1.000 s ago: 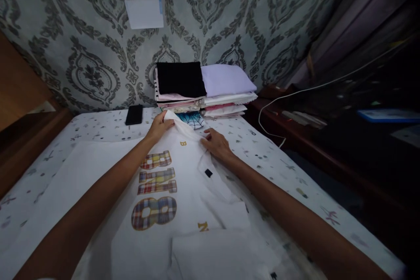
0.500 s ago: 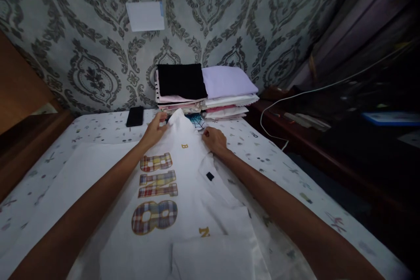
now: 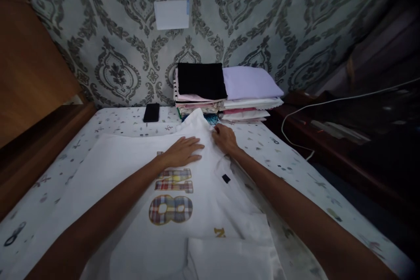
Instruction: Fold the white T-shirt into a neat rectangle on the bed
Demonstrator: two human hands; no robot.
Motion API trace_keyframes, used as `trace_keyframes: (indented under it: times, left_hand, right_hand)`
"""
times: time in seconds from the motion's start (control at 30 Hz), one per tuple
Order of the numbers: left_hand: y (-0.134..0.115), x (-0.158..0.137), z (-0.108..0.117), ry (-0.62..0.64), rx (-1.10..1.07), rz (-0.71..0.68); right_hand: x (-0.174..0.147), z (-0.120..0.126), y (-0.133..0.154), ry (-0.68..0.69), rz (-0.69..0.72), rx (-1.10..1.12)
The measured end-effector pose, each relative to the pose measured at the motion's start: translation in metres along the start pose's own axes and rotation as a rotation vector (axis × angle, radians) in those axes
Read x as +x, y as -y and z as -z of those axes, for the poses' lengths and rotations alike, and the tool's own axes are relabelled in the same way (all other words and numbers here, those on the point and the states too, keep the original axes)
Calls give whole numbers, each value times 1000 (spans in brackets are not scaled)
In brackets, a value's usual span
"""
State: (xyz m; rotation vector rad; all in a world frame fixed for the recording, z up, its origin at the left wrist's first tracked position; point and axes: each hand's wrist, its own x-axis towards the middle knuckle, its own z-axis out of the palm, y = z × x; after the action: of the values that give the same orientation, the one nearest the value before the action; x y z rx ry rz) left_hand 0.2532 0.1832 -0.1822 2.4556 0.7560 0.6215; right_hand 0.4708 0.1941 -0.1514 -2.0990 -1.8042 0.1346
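1. From the view's centre, the white printed shirt (image 3: 205, 210) lies spread on the patterned sheet (image 3: 311, 201) at six o'clock.
2. Left hand (image 3: 183, 151), eight o'clock: palm down on the shirt, fingers apart.
3. Right hand (image 3: 225, 139), four o'clock: fingertips together, clamped on the shirt's edge.
4. Black phone (image 3: 151, 113) at nine o'clock.

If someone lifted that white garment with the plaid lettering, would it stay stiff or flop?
The white garment would probably flop: soft creases bend around its small black patch. It seems unlikely to roll or tip, since it lies spread over the patterned sheet. Lifted by one edge, it would likely sag, as its peaked fold looks pliable.
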Motion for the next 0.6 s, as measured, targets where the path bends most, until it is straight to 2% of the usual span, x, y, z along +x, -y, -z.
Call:
trace_keyframes:
  times: [0.13,0.27,0.37,0.47,0.57,0.6]
  left_hand:
    - [4,8,-4,-54,-16,-4]
    - [13,-15,13,-78,-12,17]
    - [31,-56,45,-149,11,93]
    - [59,-108,88,-201,56,208]
    - [90,-155,128,-183,291,440]
    - [99,-167,140,-212,361,507]
  right_hand:
    - [-1,0,-5,-47,75,15]
    - [-1,-1,-13,29,68,-130]
    - [-3,-1,-18,68,29,-222]
    - [-7,5,-16,22,19,-218]
    - [-3,11,-4,-76,101,-118]
    - [2,12,2,-88,117,-77]
